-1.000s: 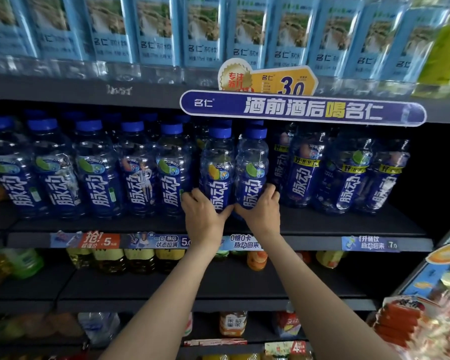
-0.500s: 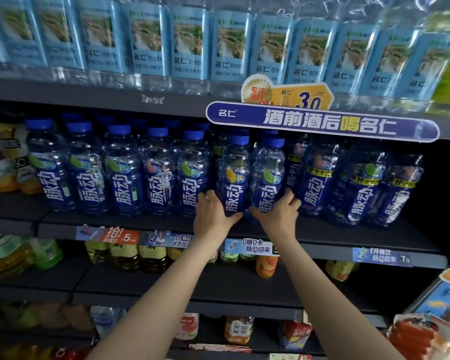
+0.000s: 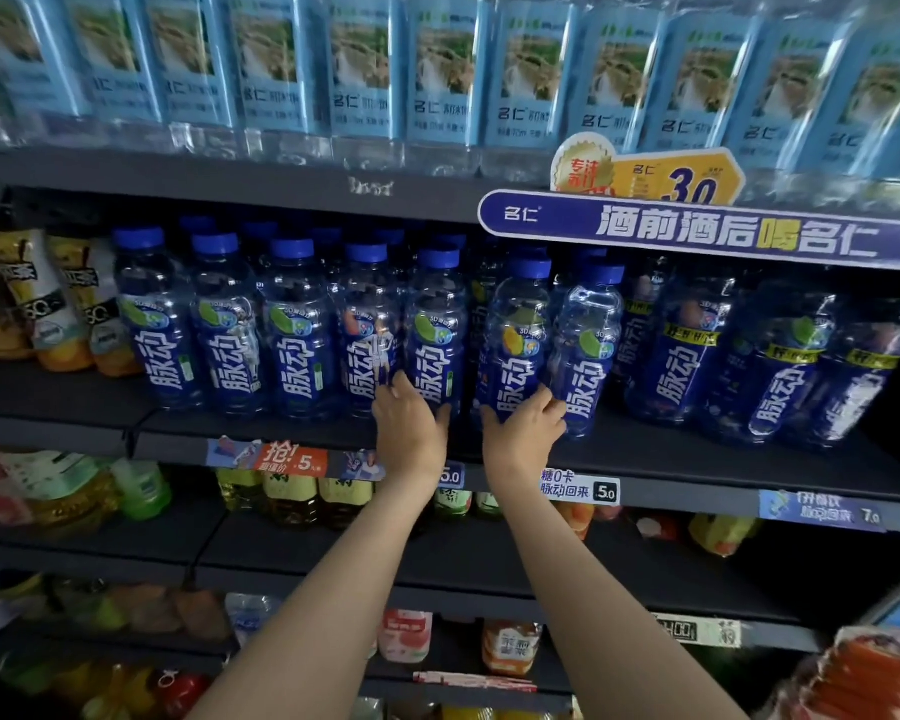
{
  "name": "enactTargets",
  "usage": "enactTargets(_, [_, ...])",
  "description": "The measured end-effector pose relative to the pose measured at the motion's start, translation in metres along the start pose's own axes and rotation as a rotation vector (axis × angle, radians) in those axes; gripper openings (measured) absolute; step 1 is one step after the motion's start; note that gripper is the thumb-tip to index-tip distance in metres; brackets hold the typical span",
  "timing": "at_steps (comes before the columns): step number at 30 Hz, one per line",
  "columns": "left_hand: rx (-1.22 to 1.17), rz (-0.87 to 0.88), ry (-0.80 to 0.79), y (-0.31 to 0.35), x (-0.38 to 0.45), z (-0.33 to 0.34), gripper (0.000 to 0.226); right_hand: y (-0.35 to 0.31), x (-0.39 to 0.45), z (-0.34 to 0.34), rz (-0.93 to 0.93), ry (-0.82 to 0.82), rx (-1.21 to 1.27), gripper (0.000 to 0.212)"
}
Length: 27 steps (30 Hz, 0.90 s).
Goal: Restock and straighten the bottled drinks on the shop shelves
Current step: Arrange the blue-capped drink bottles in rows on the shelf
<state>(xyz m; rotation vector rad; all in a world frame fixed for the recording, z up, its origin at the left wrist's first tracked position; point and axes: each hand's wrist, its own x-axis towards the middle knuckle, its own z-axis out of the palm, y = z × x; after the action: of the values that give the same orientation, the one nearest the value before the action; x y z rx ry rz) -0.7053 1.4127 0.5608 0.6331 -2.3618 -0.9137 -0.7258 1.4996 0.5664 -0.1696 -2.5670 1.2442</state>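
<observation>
Gripping state: left hand [image 3: 411, 428] was curled against the base of one blue bottle [image 3: 434, 335]; right hand [image 3: 523, 433] was wrapped round the base of the yellow-badge bottle [image 3: 515, 345], fingers [image 3: 552, 407] reaching onto the tilted bottle [image 3: 585, 350] just beside it.
Task item location: blue bottles stood in a front row on the middle shelf [image 3: 697, 459], more rows behind them.
Tipping risk: both right-hand bottles leaned left; a push low on the base could have toppled them into the neighbours or off the shelf edge.
Slip risk: smooth, rounded plastic held only at the bottom probably offered little control.
Row risk: judged likely that moving two bottles at once would have opened an uneven gap.
Bottle contents: clear liquid, filled nearly to the blue caps.
Right packs [image 3: 801, 366]: shrink-wrapped bottles, contents dim.
Top shelf: water bottles [image 3: 437, 85] with pale blue labels, clear liquid visible below them.
</observation>
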Motion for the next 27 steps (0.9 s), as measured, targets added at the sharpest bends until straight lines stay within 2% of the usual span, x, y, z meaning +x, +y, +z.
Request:
enactTargets(8, [-0.030,0.024,0.018,-0.002,0.001,0.007,0.053,-0.005,0.000,0.007,0.004,0.024,-0.130,0.057])
enactTargets(12, [0.019,0.025,0.012,-0.002,0.001,0.010,0.068,-0.011,0.001,0.009,0.054,0.040,-0.114,0.059])
enactTargets(15, [0.102,-0.060,0.018,0.004,0.000,0.017,0.078,-0.013,0.002,0.008,0.069,0.037,-0.109,0.060])
enactTargets(20, [0.090,-0.088,0.065,0.006,0.001,0.026,0.072,-0.009,0.003,0.007,0.041,0.028,-0.121,0.057])
enactTargets(27, [0.058,-0.089,0.070,0.002,0.001,0.028,0.067,-0.015,0.008,0.010,0.116,0.040,-0.107,0.064])
